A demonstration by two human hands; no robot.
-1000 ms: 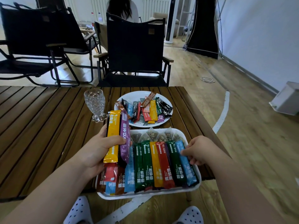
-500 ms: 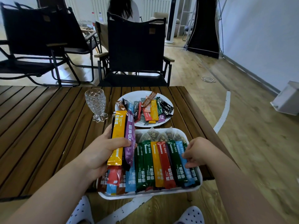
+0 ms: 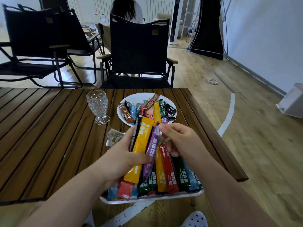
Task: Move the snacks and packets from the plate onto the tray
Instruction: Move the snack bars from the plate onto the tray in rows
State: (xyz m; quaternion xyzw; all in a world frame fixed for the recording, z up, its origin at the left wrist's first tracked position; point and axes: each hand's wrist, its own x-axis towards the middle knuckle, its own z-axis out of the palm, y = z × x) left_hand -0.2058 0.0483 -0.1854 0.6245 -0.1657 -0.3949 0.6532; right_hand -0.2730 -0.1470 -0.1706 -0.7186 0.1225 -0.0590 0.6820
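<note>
Over the six-o'clock tray [image 3: 147,199], the left hand [image 3: 124,159] clenches a packet bundle [image 3: 142,140] while the right hand [image 3: 182,141] curls its fingers [image 3: 165,128] at the purple packet [image 3: 153,145], pinch unclear, probably to lay it flat.

The left hand [image 3: 124,158], the right hand [image 3: 182,141] and the held packets [image 3: 142,145] hide most of the tray [image 3: 172,195]; only its near rim shows. You cannot tell if the right hand pinches the purple packet [image 3: 151,153] or is just close. Words on the packets on the plate [image 3: 133,97] are too small to read.
</note>
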